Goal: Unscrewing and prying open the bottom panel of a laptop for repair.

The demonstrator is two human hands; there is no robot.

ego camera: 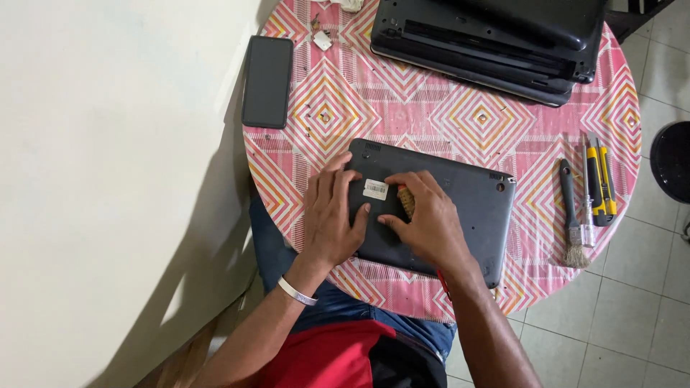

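A dark grey laptop point(467, 205) lies upside down on the round table with a pink patterned cloth point(402, 108). A white sticker point(375, 190) sits on its underside. My left hand point(332, 212) rests flat on the laptop's left part, fingers spread, thumb pressing near the sticker. My right hand point(425, 215) lies next to it, fingers curled around a small orange-brown object point(406, 202) that is mostly hidden under the fingers.
A black phone point(267, 81) lies at the table's left edge. Stacked black laptops point(496, 43) fill the far side. A small brush point(571, 215), a screwdriver and a yellow utility knife point(600, 179) lie at the right. A white wall stands left, tiled floor right.
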